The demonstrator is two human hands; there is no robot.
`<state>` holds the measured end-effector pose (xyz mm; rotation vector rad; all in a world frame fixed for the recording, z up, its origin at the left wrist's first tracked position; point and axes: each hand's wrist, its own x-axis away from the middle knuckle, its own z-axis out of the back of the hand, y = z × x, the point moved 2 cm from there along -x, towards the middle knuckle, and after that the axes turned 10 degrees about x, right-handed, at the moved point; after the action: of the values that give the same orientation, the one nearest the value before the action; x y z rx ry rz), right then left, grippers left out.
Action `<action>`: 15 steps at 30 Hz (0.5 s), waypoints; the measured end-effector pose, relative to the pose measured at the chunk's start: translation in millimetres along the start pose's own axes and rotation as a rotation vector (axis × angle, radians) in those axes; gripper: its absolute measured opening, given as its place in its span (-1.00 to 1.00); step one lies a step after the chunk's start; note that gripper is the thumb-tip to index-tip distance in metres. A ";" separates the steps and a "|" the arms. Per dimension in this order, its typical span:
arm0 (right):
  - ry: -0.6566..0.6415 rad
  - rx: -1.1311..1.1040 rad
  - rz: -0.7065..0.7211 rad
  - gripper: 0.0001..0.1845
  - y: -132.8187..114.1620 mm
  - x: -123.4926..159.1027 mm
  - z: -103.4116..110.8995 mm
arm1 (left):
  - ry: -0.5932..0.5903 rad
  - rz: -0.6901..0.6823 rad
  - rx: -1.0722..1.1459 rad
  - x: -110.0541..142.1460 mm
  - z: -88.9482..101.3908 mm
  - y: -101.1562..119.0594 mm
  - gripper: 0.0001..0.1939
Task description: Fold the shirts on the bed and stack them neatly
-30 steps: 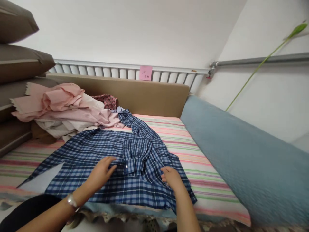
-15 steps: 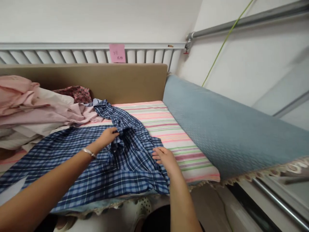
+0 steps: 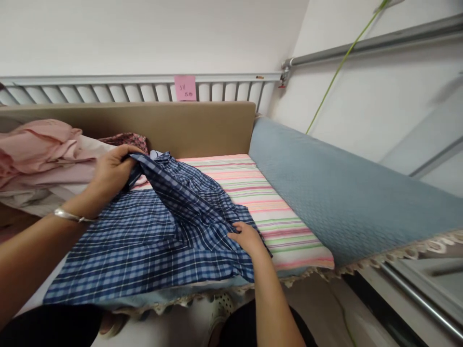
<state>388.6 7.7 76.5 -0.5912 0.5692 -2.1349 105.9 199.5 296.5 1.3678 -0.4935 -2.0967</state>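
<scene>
A blue checked shirt (image 3: 144, 262) lies spread over the front of the sofa seat. My left hand (image 3: 114, 166), with a silver bracelet at the wrist, is closed on part of the shirt and lifts it up at the left. From there the raised cloth runs down in a slanting fold to my right hand (image 3: 248, 238). Thumb and forefinger of that hand pinch the shirt near its right side, low over the seat. Some of the shirt under the fold is hidden.
Pink and white clothes (image 3: 47, 149) are heaped at the left, with a flowered cloth (image 3: 130, 140) behind. Striped fabric (image 3: 253, 193) covers the seat. A brown backrest (image 3: 202, 127) and blue-covered armrest (image 3: 307, 183) border it. A pink note (image 3: 185, 88) hangs on the radiator (image 3: 231, 91).
My left hand has moved left and up, drawing the shirt's cloth into a raised fold. My right hand stays near the same spot, its fingers now closed on the cloth.
</scene>
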 end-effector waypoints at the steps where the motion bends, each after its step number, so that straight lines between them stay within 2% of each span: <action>1: 0.005 0.028 0.001 -0.44 -1.4 1.0 -0.4 | 0.028 -0.031 -0.015 3.6 8.4 3.1 -0.79; 5: 0.019 0.126 0.018 -0.52 -8.2 5.1 -1.4 | 0.147 -0.126 -0.080 19.7 42.3 3.9 -0.77; 10: 0.040 0.184 -0.016 -0.71 -11.5 5.2 -0.8 | 0.252 -0.097 -0.205 49.9 78.8 -11.8 -0.73; 13: 0.092 0.204 -0.063 -0.74 -7.5 1.6 0.3 | 0.212 -0.070 -0.319 81.1 94.9 -32.2 -0.69; 15: 0.107 0.214 -0.086 -0.75 -2.8 -1.3 -0.6 | 0.097 -0.029 -0.361 108.4 103.8 -55.8 -0.69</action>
<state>387.3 10.5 77.4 -0.3906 0.3722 -2.2827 -37.0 171.1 229.9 1.2600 -0.0495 -2.0098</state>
